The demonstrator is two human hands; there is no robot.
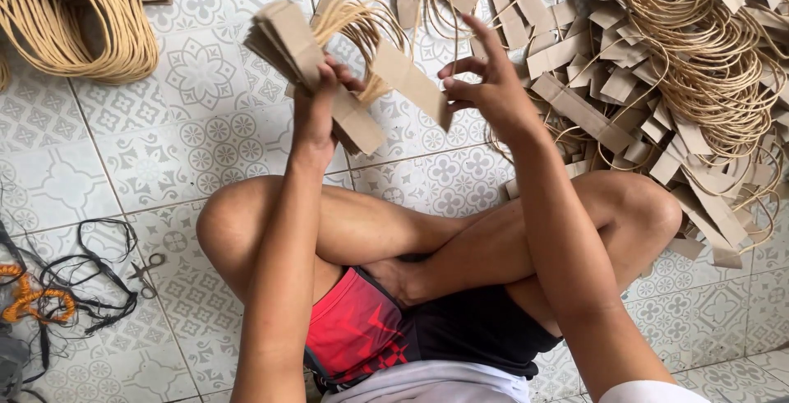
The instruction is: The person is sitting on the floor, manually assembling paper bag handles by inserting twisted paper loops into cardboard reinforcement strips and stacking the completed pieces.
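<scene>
My left hand [322, 101] grips a thick stack of brown paper strips with twisted-paper rope handles [289, 40], held above the patterned tile floor. My right hand [486, 84] pinches one more brown strip with its rope loop [411, 81] by its right end and holds it against the stack, with the forefinger raised. I sit cross-legged on the floor, knees spread under both forearms.
A big loose heap of the same paper handles [666, 58] fills the floor at the upper right. A neat bundle of handles [78, 17] lies at the upper left. Small scissors [145, 271], black cords [90, 276] and an orange cord [37, 304] lie at the lower left.
</scene>
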